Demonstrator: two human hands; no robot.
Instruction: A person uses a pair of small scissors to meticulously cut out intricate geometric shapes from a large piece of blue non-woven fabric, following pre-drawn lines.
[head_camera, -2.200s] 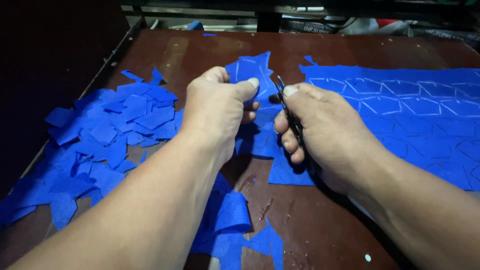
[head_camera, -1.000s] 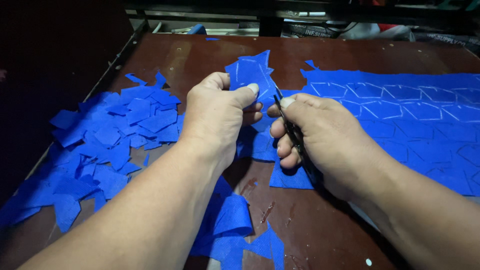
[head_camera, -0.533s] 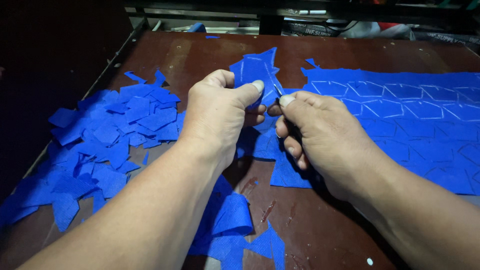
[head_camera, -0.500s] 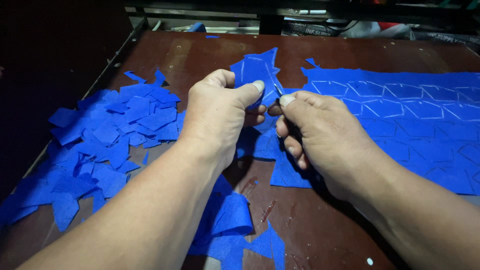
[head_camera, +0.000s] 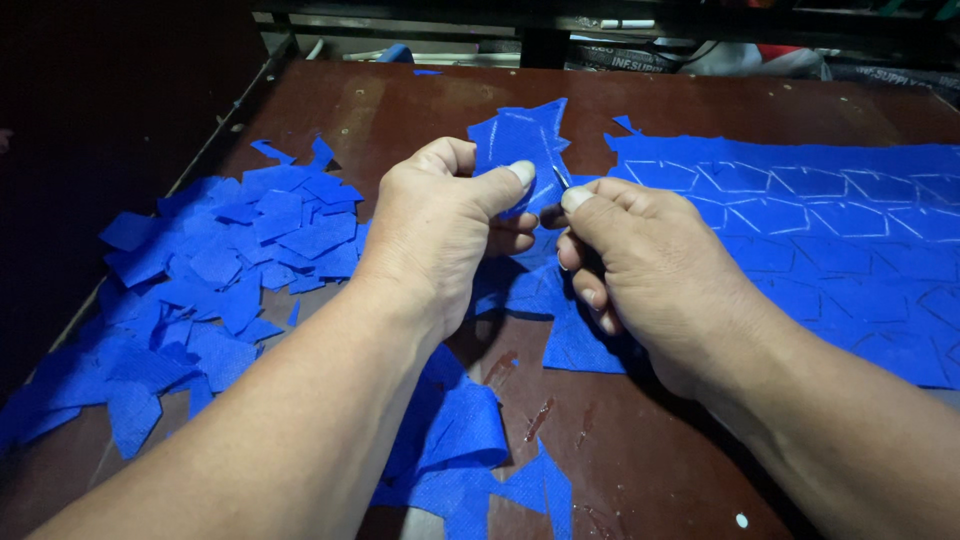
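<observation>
Right hand (head_camera: 650, 270) has crept up, fingers hiding scissors (head_camera: 561, 178); left hand (head_camera: 440, 235) pinches blue piece (head_camera: 515, 140).

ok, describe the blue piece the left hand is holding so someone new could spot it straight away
On the brown table, look at the middle, between the scrap pile on the left and the marked sheet on the right. The piece is pinched under the left hand thumb, beside the right hand. Unlike the flat scraps, it is lifted off the table with a jagged top edge.

Blue cloth pieces (head_camera: 235, 255), woven, matt; brown table (head_camera: 420, 110), scuffed, faintly glossy.
</observation>
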